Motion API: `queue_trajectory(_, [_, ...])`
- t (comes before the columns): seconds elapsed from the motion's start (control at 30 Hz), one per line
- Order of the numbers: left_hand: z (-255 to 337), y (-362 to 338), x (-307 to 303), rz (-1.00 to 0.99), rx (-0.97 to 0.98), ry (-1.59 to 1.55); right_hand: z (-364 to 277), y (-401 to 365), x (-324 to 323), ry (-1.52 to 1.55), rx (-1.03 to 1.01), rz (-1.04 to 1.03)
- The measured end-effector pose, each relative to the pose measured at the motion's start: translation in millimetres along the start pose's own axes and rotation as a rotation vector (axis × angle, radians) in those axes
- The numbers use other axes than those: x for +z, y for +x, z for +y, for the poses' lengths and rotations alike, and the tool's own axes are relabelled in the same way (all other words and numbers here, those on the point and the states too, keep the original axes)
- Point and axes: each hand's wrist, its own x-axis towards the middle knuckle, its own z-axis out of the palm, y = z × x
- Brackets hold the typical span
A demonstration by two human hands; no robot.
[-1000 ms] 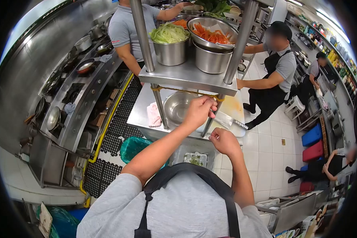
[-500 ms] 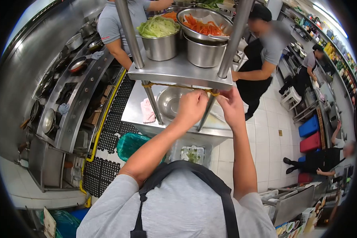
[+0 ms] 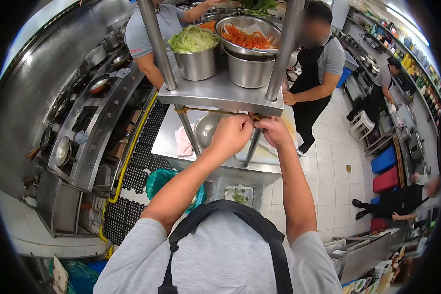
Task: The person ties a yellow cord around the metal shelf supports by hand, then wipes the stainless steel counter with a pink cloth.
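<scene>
A yellowish cord runs under the front edge of the steel shelf, from the left post to the right post. At the right post, my left hand is closed in a pinch on the cord. My right hand, fingers also pinched, grips the cord's end just right of it. Both hands are close together in front of the post. On the shelf stand a steel pot of shredded lettuce and a bowl of carrot and red strips on another pot.
Below the shelf are a metal bowl and a pink cloth on the counter. A green-lined bin and a plastic tub sit low. Stoves line the left. Co-workers stand across the counter and at the right.
My right hand has moved left and down, closer to my left hand, its fingers now pinched together. The co-worker beyond the right post has shifted and faces the counter.
</scene>
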Motion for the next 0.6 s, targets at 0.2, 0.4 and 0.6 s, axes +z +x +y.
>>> queue_trajectory(0.2, [1, -8, 7, 0.105, 0.093, 0.097, 12, 21, -28, -0.182, -0.009, -0.147])
queue_trajectory(0.4, [-2, -11, 17, 0.120, 0.088, 0.069, 11, 25, -22, -0.030, 0.009, -0.181])
queue_trajectory(0.6, [-11, -14, 20, 0.120, 0.022, -0.125, 5, 23, -13, 0.086, 0.102, -0.208])
